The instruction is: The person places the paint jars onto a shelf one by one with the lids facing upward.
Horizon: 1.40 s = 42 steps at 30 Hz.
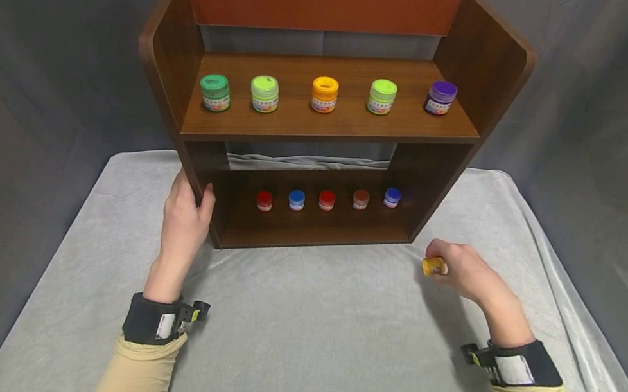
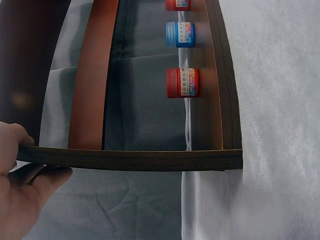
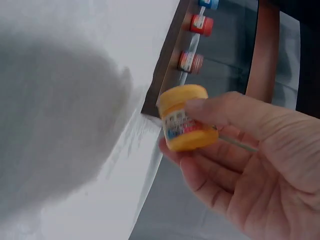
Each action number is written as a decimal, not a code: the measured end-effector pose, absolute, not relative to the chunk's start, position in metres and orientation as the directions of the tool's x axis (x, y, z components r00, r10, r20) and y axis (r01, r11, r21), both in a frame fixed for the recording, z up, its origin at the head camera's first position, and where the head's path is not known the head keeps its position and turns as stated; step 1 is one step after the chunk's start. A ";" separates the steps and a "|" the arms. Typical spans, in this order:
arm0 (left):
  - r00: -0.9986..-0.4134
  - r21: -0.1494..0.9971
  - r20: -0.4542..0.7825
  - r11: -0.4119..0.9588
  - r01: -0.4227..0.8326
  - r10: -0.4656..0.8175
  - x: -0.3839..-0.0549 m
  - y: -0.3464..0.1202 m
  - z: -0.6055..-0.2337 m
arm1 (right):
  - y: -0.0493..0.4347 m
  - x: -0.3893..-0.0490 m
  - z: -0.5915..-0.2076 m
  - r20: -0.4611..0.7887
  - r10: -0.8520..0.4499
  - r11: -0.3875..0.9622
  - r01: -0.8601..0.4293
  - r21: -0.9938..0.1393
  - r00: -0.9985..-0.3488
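A dark brown two-tier wooden shelf stands on the cloth-covered table. My left hand grips the lower part of its left side panel, thumb on one face and fingers on the other. Off the shelf's lower right corner, my right hand pinches a yellow paint jar between thumb and fingers. The jar is tilted, and its printed label faces the right wrist camera. Nearest to that hand on the lower tier are a blue-purple jar and a brown jar.
Along the upper tier stand a dark green jar, light green jars, an orange-yellow jar and a purple jar. Red jars and a blue jar share the lower tier. Grey cloth covers the table; dark grey curtains hang around it.
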State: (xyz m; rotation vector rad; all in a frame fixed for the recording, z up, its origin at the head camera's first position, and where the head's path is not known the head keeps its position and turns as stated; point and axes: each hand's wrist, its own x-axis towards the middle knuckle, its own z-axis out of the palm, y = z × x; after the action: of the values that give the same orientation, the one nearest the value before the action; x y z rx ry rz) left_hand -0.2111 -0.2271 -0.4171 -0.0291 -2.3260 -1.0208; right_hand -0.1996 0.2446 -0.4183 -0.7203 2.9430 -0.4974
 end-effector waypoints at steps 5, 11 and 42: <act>-0.825 0.666 0.526 0.703 0.249 -0.206 -0.211 -0.227 -0.417 | 0.233 -0.203 -0.419 0.036 -0.516 0.800 -0.496 -0.338 -0.856; -0.823 0.661 0.532 0.705 0.256 -0.201 -0.211 -0.227 -0.417 | 0.220 -0.207 -0.420 0.015 -0.568 0.771 -0.538 -0.341 -0.823; -0.828 0.664 0.519 0.709 0.237 -0.210 -0.211 -0.227 -0.416 | 0.160 -0.229 -0.435 0.008 -0.672 0.666 -0.609 -0.431 -0.741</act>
State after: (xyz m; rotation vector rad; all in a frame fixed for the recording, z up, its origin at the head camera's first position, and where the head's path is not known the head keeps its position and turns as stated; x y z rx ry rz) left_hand -0.2113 -0.2271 -0.4163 -0.0201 -2.3356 -1.0162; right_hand -0.2287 0.1605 -0.4355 -1.0551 2.7274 -0.6219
